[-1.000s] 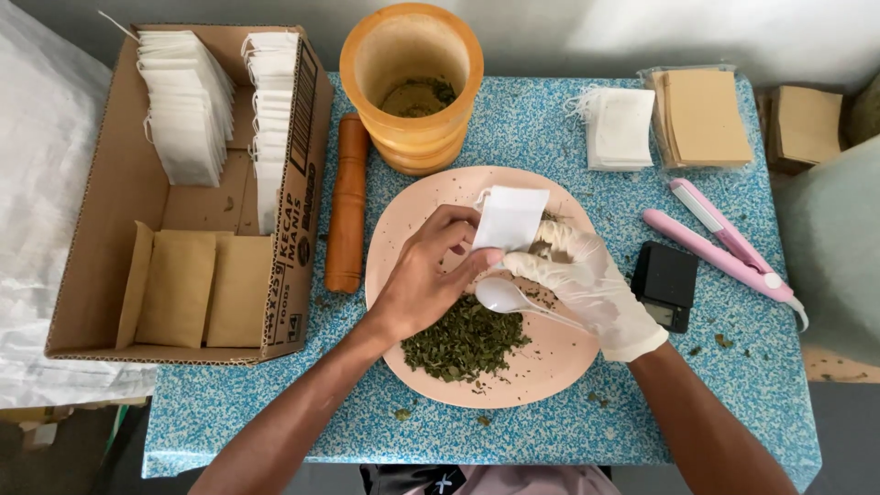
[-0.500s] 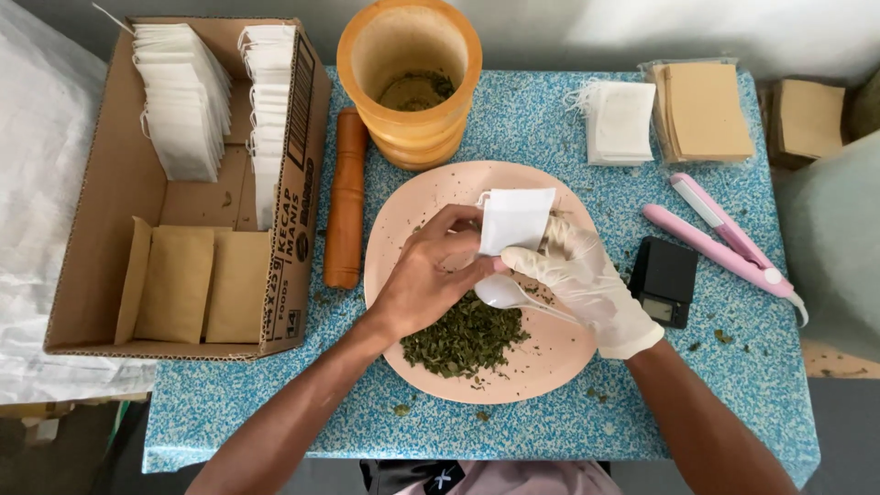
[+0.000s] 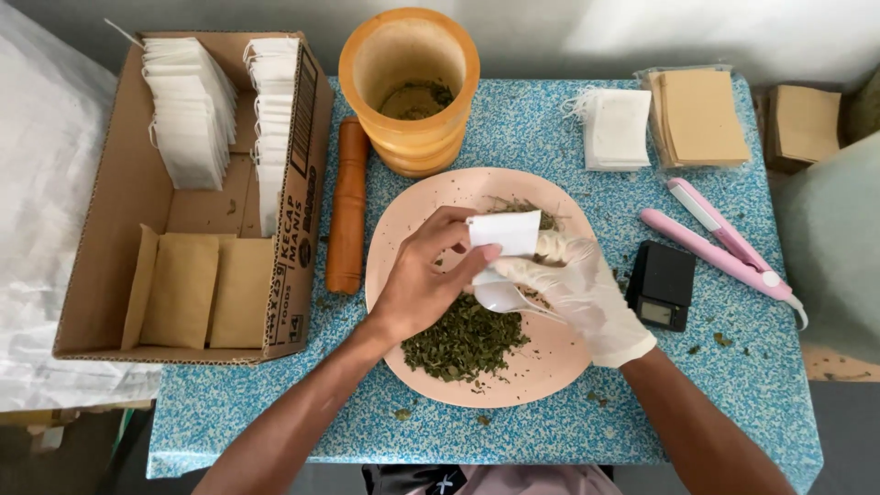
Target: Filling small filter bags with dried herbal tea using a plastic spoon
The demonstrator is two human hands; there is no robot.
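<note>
far left, a worn cardboard box with rows of thin white paper bags and flat tan envelopes, then a smooth wooden pestle lying beside a round wooden mortar. at centre, over a round pink plate heaped with flaky dried green leaves, bare left hand with fingers pinched on a small square white paper bag, gloved right hand closed round a white spoon just under it. to the right, on the speckled blue table, more bags, tan envelopes, a long pink clamp-shaped tool, a small black scale.
</note>
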